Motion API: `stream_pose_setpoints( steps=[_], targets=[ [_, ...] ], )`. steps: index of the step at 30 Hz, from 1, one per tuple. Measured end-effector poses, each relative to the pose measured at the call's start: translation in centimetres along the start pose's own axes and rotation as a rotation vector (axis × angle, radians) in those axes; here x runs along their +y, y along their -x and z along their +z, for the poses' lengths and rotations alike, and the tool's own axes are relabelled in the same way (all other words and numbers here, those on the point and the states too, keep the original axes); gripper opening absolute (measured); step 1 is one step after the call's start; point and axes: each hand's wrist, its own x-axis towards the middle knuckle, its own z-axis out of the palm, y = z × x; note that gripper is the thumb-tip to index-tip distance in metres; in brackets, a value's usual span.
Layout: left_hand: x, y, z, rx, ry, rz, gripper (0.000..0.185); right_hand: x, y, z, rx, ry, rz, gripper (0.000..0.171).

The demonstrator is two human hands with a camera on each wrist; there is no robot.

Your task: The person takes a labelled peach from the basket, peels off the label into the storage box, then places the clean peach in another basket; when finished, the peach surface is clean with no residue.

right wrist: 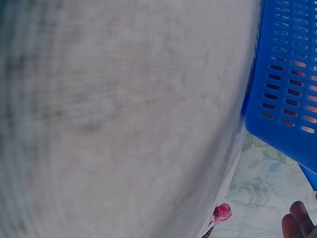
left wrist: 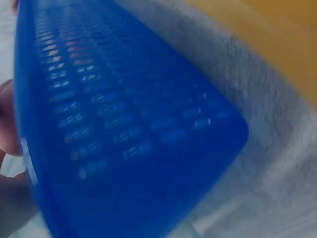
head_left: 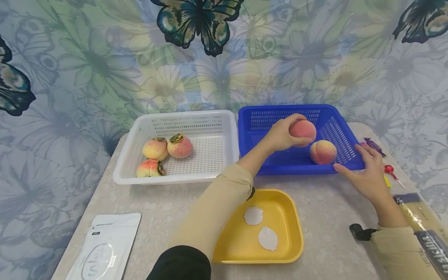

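My left hand (head_left: 280,136) grips a peach (head_left: 303,130) over the blue basket (head_left: 280,116), right hand (head_left: 364,175) loose-fingered steadying its rim; best lower it gently beside the other peach (head_left: 323,151).

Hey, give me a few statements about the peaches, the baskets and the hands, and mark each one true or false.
1. The left hand holds a peach over the blue basket. True.
2. The white basket holds five peaches. False: three.
3. The right hand rests at the blue basket's near right corner. True.
4. The yellow tray holds a peach. False: two pale round stickers.
5. A second peach lies in the blue basket. True.
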Motion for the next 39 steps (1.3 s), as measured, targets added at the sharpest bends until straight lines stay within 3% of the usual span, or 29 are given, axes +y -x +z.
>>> stream_pose_setpoints(
  steps=[4, 13, 25, 31, 39],
  targets=[
    [-0.6, -1.0, 0.9, 0.006, -0.125, -0.006, 0.067, 0.0, 0.0, 0.1, -0.007, -0.003, 0.01, 0.093],
    [-1.5, -2.8, 2.7, 0.073, -0.101, -0.122, 0.069, 0.1, -0.1, 0.0, 0.001, -0.014, -0.002, 0.092],
    [-1.5, -3.5, 5.4, 0.123, -0.122, -0.288, 0.066, -0.3, -0.1, -0.1, 0.001, -0.036, 0.0, 0.091],
    [-2.2, -3.7, 5.8, 0.134, -0.111, -0.296, 0.067, -0.4, 0.0, -0.1, 0.003, -0.031, -0.011, 0.091],
    [-2.2, -3.4, 5.8, 0.072, -0.151, -0.289, 0.07, -0.1, 0.2, 0.0, -0.003, -0.032, -0.01, 0.091]
  ],
)
